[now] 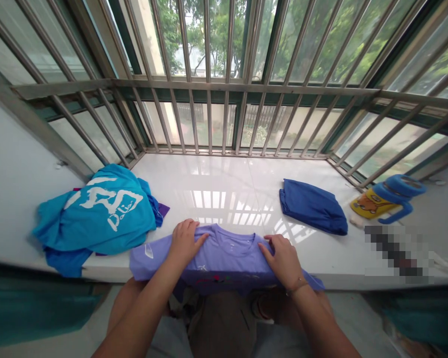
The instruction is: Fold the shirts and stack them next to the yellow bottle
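A lavender T-shirt [227, 248] lies across the front edge of the white sill, its round collar toward the window and its lower part hanging over the edge toward my lap. My left hand [186, 242] rests on the shoulder left of the collar, fingers laid out and thumb apart. On the other shoulder lies my right hand [282, 254], its fingers slightly bent and the thumb apart from them. One sleeve with a white print spreads out to the left. The other sleeve is partly hidden under my right wrist.
A heap of bright blue clothes [108, 214] with white lettering sits at the left. A folded dark blue garment [313, 206] lies right of centre. Farther right stand a blue and yellow bottle [382, 201] and a blurred-out item [395, 251]. Metal bars [209, 114] close off the window behind.
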The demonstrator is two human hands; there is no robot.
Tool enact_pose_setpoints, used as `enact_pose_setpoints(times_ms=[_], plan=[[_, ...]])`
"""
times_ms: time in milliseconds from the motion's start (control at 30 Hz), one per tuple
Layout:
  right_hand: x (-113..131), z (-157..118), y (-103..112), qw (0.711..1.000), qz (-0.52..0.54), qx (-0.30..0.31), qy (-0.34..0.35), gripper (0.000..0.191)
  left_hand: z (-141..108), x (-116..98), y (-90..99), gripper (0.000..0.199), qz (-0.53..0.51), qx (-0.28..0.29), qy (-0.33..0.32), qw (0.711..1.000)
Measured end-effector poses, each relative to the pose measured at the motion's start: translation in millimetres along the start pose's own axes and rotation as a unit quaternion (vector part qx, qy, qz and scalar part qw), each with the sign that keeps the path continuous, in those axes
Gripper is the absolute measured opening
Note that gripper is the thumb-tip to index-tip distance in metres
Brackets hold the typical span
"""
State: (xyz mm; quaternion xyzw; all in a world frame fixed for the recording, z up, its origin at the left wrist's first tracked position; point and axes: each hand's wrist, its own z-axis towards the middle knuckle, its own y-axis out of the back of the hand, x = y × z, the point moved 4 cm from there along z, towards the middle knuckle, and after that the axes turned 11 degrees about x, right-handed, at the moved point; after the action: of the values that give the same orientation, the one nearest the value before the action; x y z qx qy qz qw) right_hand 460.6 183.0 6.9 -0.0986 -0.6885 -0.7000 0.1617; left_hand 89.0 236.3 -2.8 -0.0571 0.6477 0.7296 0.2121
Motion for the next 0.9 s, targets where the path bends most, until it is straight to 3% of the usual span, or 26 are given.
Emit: enact_pose_setpoints(times_ms=[133, 333, 433, 533, 633, 733, 900], plan=[[7.1, 3.7, -8.9, 1.0, -0.025, 0.0, 0.003, 0.039, 5.4, -10.0, -2.2, 0.017, -0.013, 0.01, -0.06, 0.998], [-13.3, -16.8, -13.8, 0.999, 0.03, -0.014, -0.035, 0.046, -13.6, -2.7, 1.9, 0.029, -0.033, 0.005, -0.108, 0.994], [-16.7, -39.2, -8.4, 0.996, 0.059, 0.056, -0.023, 0.037, -36.9, 8.5, 9.4, 0.024, -0.039, 0.054, -0.108, 0.992], [-9.7, -62.6, 5.0, 0.985, 0.065, 0.158, 0.037, 0.023, -62.7, 23.6, 21.8, 0.029, -0.023, 0.148, -0.103, 0.983], [-7.0, -83.4, 20.8, 0.974, 0.051, 0.211, 0.069, 0.015, -85.9, 43.7, 37.7, 0.017, 0.023, 0.213, -0.087, 0.973], [-15.2, -98.1, 33.9, 0.979, 0.044, 0.189, 0.066, 0.036, -105.2, 62.5, 59.4, 0.024, 0.03, 0.151, -0.049, 0.987], [-29.9, -110.5, 62.6, 0.997, 0.057, 0.025, 0.034, 0.035, -144.1, 57.8, 103.0, 0.019, -0.053, -0.052, 0.03, 0.997]])
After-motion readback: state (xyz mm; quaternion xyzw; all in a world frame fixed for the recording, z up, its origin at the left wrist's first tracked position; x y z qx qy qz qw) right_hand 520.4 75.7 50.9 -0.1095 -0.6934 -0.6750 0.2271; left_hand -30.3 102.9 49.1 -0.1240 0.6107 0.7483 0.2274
